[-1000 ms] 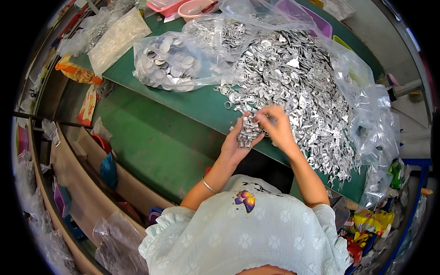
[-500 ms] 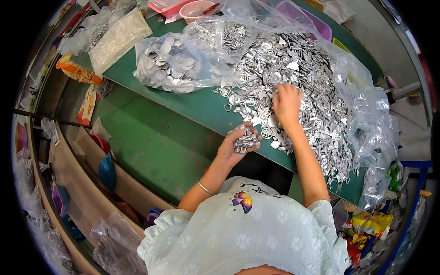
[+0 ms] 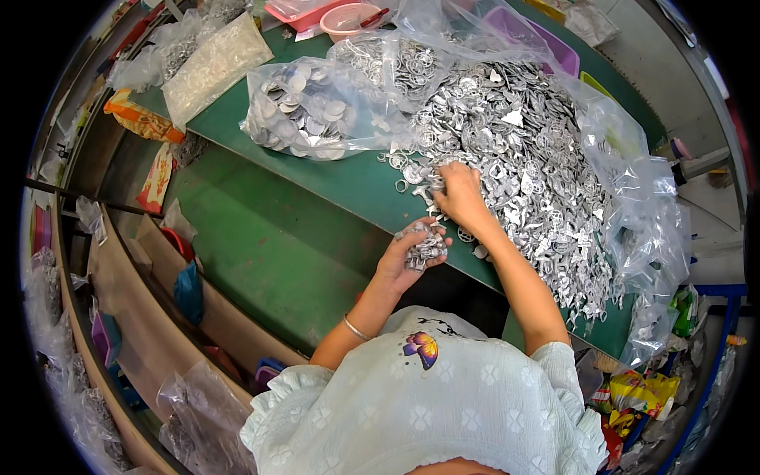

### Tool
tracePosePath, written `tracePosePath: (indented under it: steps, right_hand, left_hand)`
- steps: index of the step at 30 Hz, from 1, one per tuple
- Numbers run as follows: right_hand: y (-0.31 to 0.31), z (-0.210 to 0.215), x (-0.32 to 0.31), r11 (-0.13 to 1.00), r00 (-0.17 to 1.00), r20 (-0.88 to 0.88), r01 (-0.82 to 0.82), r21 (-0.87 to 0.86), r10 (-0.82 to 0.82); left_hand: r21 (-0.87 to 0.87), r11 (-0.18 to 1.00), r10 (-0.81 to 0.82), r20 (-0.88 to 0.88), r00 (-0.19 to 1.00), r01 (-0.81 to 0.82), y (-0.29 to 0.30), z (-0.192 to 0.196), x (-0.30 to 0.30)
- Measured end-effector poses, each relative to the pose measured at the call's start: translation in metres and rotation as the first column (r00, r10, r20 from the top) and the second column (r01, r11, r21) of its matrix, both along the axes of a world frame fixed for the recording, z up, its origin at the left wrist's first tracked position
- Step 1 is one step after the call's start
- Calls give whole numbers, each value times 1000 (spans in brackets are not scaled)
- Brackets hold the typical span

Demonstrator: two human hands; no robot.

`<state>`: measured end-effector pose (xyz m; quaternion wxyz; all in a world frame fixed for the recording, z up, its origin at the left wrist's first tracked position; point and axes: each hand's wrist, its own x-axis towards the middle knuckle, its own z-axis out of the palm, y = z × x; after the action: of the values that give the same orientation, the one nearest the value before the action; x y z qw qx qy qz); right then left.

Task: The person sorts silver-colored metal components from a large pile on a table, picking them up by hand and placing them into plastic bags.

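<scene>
My left hand (image 3: 404, 257) is cupped just off the table's near edge, its fingers curled round a handful of small silver metal pieces (image 3: 427, 244). Up and to the right of it, my right hand (image 3: 459, 194) reaches to the left border of a broad pile of flat silver metal castings (image 3: 526, 170). Its fingers are bent and pressed together, with silver bits at the tips; which piece they grip is too small to tell. Rings, discs and cut-out shapes make up the pile. One loose ring (image 3: 401, 186) lies on the table left of the right hand.
A clear bag of silver discs (image 3: 305, 115) lies left of the pile on the green table (image 3: 229, 131). Behind stand a pink bowl (image 3: 348, 20) and a purple basket (image 3: 546, 39). Clear plastic sheeting (image 3: 633, 206) edges the pile's right side. Shelving (image 3: 158, 293) runs along the left.
My right hand has moved left and nearer, from the pile's middle to its left border. The left hand keeps its handful in nearly the same place. The view has shifted slightly.
</scene>
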<state>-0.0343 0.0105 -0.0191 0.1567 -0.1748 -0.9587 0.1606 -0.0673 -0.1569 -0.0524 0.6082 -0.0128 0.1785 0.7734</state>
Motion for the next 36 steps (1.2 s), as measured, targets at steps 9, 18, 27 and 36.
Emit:
tracePosePath:
  steps: [9,18,27,36]
  right_hand:
    - [44,29,36,968,968,-30,249,23,-248]
    - [46,65,54,903,903,-31,429,10,-429]
    - [-17,56,54,909,980,-197,-61,-412,-23]
    - [-13,41,115,791,953,-202,58,-609,-225]
  left_hand:
    - [-35,999,41,34,999,-39,2,6,3]
    - [-35,999,22,-77,997,-25,14,15,3]
    - [-25,999,-41,-164,986,38,48,28,-5]
    - [-192,975,93,-105,990,-112,116,97,-64]
